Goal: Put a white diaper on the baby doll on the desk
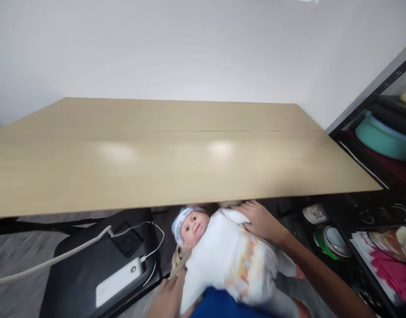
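Note:
A baby doll (222,254) in white clothes, a patterned diaper and a blue-and-white cap lies below the near edge of a light wooden table (176,154), its face turned up. My right hand (260,218) rests flat on the doll's upper body, fingers spread. My left hand (168,296) is under the doll's left side at the bottom of the picture, with its fingers curled against the white clothing and some beige cloth (179,260). Something blue (219,304) sits under the doll.
A black chair seat (90,274) at the lower left carries a white power bank (118,282), a dark phone (128,240) and white cables. A black metal shelf (371,132) on the right holds a teal bowl (385,137), dishes and pink cloth. A white wall is behind.

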Available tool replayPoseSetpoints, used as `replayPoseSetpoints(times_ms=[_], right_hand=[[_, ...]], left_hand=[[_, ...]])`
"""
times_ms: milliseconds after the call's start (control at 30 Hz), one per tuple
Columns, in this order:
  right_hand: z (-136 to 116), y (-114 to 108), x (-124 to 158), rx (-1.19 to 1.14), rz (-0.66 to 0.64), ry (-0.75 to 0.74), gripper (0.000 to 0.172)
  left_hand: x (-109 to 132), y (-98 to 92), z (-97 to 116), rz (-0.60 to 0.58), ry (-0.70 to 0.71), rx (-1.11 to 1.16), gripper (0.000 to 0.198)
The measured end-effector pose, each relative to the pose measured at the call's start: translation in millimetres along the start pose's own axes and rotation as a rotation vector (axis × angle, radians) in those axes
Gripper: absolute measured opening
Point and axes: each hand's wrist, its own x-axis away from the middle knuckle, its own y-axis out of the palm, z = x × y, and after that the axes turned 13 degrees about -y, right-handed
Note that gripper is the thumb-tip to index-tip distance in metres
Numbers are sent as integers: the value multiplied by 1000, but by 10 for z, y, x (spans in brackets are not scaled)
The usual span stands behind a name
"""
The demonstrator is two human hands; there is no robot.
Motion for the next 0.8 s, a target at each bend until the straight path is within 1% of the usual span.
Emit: replayPoseSetpoints(times_ms=[67,100,133,167,200,267,300,333,367,400,467,500,533,600,667,733,800], right_hand=[[73,73,47,28,40,45,36],[92,77,89,4,85,64,30],[96,66,143,-42,139,78,26],[85,45,204,-105,190,90,23],[59,20,268,-177,227,101,22],[-17,-26,383,-324,239,124,21],[-58,-41,425,-379,227,140,22],[-95,-49,455,-413,215,155,22],[-123,-47,472,-426,210,165,22],[-141,-38,477,-423,211,169,21],[-141,4,466,-396,236,174,22],[-124,32,456,-382,253,180,23],[-97,61,447,-371,267,188,24],[-22,116,441,-338,309,224,26],[62,151,450,-270,361,286,28],[121,156,464,-158,398,355,29],[120,131,467,-53,428,389,28]], left_hand=[[29,62,-50,-64,-28,-83,48],[27,61,-46,-76,-36,-138,53],[13,36,-18,-59,-38,-191,59],[-12,-14,37,-9,-35,-230,64],[-49,-83,119,70,-28,-241,67],[-169,-247,354,224,12,-186,66],[-255,-322,493,264,49,-125,60],[-356,-380,632,258,106,-50,54],[-470,-414,763,214,181,30,49],[-590,-420,875,137,267,102,45],[-814,-359,1021,-50,434,202,36],[-903,-305,1054,-119,494,229,32],[-970,-245,1062,-161,534,247,29],[-1038,-141,1035,-177,559,279,23],[-1045,-86,987,-168,549,323,18],[-1028,-77,951,-162,535,369,13],[-1012,-94,933,-138,528,398,14]])
